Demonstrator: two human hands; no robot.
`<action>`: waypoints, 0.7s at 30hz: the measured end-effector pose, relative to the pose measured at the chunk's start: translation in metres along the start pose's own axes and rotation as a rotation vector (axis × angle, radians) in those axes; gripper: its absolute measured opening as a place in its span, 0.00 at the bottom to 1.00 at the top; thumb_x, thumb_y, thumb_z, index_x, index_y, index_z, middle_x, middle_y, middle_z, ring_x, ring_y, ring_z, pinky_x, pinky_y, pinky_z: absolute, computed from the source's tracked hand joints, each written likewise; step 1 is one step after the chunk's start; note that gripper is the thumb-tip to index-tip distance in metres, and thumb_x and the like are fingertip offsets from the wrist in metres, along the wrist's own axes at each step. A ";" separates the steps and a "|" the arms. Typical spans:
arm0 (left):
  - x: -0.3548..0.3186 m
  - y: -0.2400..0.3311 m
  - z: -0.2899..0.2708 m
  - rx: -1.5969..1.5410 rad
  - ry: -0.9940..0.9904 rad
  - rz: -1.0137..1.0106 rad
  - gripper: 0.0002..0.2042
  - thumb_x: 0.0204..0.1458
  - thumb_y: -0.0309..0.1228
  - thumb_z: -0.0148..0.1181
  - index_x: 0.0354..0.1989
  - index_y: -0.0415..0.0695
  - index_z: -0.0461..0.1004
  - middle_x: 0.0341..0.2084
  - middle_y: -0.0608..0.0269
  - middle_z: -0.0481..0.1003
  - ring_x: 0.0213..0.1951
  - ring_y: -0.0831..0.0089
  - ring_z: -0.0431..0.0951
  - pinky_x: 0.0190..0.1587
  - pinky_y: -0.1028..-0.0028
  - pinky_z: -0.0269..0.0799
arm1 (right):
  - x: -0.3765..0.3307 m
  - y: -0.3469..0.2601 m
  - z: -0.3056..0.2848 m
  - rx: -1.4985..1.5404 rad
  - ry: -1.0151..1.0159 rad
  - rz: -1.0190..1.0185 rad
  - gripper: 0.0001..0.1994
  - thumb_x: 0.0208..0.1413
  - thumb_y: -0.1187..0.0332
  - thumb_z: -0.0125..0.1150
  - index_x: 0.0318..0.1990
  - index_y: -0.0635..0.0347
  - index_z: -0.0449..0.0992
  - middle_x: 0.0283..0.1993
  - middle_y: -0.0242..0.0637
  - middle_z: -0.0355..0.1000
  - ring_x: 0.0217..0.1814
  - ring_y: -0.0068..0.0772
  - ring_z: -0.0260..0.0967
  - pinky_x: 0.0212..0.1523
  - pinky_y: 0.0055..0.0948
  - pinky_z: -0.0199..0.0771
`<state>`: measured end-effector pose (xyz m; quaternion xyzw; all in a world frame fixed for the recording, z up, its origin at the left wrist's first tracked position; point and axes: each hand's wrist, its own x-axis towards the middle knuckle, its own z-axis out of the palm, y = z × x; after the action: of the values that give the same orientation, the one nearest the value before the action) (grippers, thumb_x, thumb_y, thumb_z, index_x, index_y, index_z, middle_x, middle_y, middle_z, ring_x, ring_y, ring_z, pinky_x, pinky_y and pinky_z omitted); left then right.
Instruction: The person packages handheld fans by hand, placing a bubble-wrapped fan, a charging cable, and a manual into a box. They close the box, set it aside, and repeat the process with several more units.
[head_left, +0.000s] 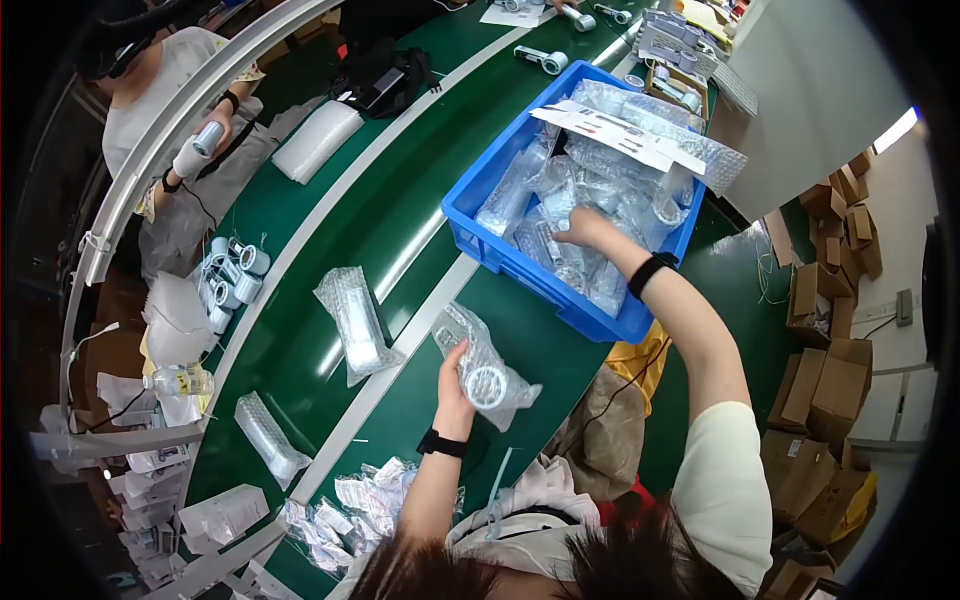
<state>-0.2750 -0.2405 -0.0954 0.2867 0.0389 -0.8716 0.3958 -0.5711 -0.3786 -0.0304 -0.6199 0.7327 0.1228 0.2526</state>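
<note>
A bubble-wrapped white fan (pixel 353 322) lay on the green conveyor belt (pixel 300 290). Just right of the belt's edge, the left hand (pixel 455 385) pinched a bubble-wrap bag holding a round white fan (pixel 485 372). The right hand (pixel 583 228), fingers curled, dug among bubble-wrap bags (pixel 560 200) in the blue crate (pixel 520 268).

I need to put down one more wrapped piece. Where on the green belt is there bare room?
Bare green lies between the blue crate and the wrapped piece left of the pale strip, and below the crate beside the left hand. Crowded: inside the crate, around the right hand, and the small bags.
</note>
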 end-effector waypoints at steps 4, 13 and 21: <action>0.015 -0.002 -0.008 0.219 0.340 0.343 0.27 0.46 0.26 0.55 0.54 0.40 0.52 0.50 0.54 0.59 0.49 0.59 0.64 0.50 0.62 0.60 | 0.031 -0.017 0.050 0.175 0.414 0.497 0.35 0.34 0.52 0.66 0.45 0.73 0.65 0.45 0.56 0.67 0.44 0.51 0.67 0.45 0.37 0.66; 0.014 -0.005 0.019 0.964 0.690 0.615 0.29 0.42 0.25 0.56 0.53 0.41 0.50 0.54 0.55 0.48 0.58 0.64 0.48 0.56 0.66 0.49 | 0.007 -0.006 0.054 0.082 0.336 0.159 0.57 0.27 0.49 0.70 0.59 0.72 0.37 0.55 0.59 0.51 0.59 0.56 0.47 0.52 0.46 0.57; 0.012 0.000 0.013 0.945 0.612 0.592 0.29 0.41 0.24 0.57 0.52 0.39 0.51 0.52 0.53 0.48 0.55 0.58 0.50 0.55 0.65 0.48 | 0.028 -0.047 0.079 0.059 0.407 0.423 0.61 0.27 0.50 0.69 0.60 0.71 0.29 0.52 0.60 0.53 0.56 0.54 0.52 0.53 0.47 0.55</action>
<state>-0.2871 -0.2525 -0.0908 0.6652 -0.3196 -0.5268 0.4217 -0.5111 -0.3726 -0.1051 -0.4576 0.8845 0.0245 0.0870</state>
